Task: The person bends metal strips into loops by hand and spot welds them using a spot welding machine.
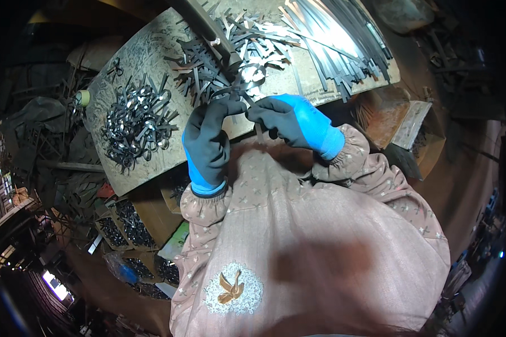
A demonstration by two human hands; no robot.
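Observation:
Both my hands wear blue gloves with dark grey coated palms and fingers. My left hand (pixel 208 137) is closed, its fingertips pinching at the base of a dark looped strip (pixel 246 96) near the table's front edge. Opposite it, my right hand (pixel 292 121) pinches the same flat strip between thumb and fingers, and a pale tail of it hangs below. The loop lies just under the end of a dark metal arm (pixel 208 33) that reaches in from the top; whether they touch, I cannot tell. Behind my hands lies a heap of short dark strips (pixel 199 73).
On the worn table (pixel 135 174), a pile of looped strips (pixel 138 121) sits left and long straight strips (pixel 343 45) lie far right. A tape roll (pixel 82 98) is at the left edge. Cardboard boxes (pixel 427 135) stand right; boxes of dark parts (pixel 132 222) stand lower left.

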